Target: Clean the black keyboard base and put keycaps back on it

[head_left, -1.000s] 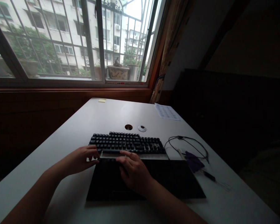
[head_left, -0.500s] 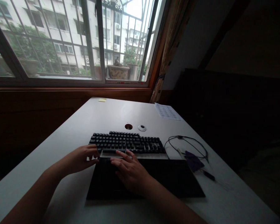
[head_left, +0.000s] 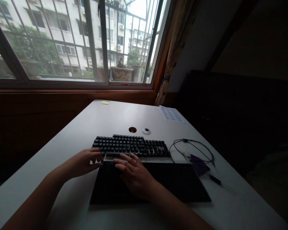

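A black keyboard [head_left: 132, 145] lies on the white table, its pale base showing along the front and in a gap among the keys at right. Directly in front of it is a flat black panel [head_left: 172, 183]. My left hand [head_left: 90, 161] is at the panel's far left corner, by the keyboard's front left end. Its thumb and curled fingers come together there, and whatever they pinch is too dark to make out. My right hand [head_left: 135, 175] rests across the panel with fingers stretched toward the keyboard's front edge, open, its thumb side partly hidden.
A black cable [head_left: 194, 142] loops right of the keyboard. Beside it lie a dark purple cloth-like piece [head_left: 199, 165] and a thin tool with a black part [head_left: 215, 179]. Farther back are a cable hole [head_left: 132, 130], its round cover [head_left: 146, 131], a printed sheet [head_left: 172, 115] and yellow notes [head_left: 105, 102].
Both hands stay in nearly the same place. The fingers of my right hand have shifted very slightly; the keyboard and panel look almost unmoved.
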Motion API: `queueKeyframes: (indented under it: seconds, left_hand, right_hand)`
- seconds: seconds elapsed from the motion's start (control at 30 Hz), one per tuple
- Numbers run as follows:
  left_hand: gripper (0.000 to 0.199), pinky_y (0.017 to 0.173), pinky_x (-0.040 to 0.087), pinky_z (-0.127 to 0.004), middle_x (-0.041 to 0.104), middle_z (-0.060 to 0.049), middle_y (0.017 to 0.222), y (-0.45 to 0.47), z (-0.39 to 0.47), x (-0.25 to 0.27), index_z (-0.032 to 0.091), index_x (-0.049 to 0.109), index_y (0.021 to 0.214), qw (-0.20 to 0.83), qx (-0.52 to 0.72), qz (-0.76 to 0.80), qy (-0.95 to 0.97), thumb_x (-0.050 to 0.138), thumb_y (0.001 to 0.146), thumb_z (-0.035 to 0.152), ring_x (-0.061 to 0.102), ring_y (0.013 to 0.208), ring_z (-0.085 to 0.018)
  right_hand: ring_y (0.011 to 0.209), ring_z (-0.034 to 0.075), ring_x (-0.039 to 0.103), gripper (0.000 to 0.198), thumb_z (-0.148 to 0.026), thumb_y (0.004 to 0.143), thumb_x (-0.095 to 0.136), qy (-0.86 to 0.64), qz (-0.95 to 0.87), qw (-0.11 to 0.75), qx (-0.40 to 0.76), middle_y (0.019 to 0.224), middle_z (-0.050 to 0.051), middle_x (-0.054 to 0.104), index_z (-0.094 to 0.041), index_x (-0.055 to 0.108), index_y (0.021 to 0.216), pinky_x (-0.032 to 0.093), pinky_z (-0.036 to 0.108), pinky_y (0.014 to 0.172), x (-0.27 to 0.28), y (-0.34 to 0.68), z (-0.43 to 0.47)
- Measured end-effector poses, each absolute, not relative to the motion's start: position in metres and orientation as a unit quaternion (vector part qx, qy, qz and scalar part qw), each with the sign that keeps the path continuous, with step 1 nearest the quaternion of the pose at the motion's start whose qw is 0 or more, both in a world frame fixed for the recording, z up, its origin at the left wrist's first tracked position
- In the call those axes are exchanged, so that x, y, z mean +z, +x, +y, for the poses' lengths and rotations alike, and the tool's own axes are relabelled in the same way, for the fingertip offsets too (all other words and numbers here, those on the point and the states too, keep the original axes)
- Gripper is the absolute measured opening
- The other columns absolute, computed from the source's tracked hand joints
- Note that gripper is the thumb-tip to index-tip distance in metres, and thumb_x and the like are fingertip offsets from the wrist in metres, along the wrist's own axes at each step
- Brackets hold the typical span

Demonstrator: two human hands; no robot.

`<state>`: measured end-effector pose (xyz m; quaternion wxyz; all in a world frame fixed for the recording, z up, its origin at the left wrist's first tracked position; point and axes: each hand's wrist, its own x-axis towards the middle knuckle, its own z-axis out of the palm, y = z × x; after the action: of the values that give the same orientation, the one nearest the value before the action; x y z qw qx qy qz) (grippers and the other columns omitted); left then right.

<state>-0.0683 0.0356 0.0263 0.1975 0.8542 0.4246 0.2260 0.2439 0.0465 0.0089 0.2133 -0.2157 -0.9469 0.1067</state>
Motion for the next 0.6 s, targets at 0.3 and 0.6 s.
queueKeyframes:
  seconds: [0.3,0.6]
  left_hand:
    - [0.015,0.067,0.052,-0.024,0.067,-0.004,0.097,-0.0672,0.0368,0.0262,0.023,0.071,0.102,0.201,0.229,0.422,0.854,0.06,0.096,0.016,0.061,0.076,-0.014]
    - [0.017,0.066,0.05,-0.024,0.067,-0.004,0.089,-0.0719,0.0412,0.0313,0.02,0.072,0.095,0.171,0.258,0.438,0.844,0.059,0.101,0.031,0.062,0.073,-0.014]
  right_hand:
    - [0.159,0.017,0.016,0.04,-0.028,0.11,0.044,-0.191,-0.963,0.164,0.093,0.16,0.0,0.048,-0.029,0.042,0.15,0.009,0.056,0.129,0.0104,0.2421,0.046]
    - [0.155,0.016,0.029,0.04,-0.025,0.11,0.041,-0.199,-0.956,0.188,0.103,0.154,0.002,0.055,-0.031,0.043,0.149,0.013,0.054,0.128,0.0117,0.2428,0.0459]
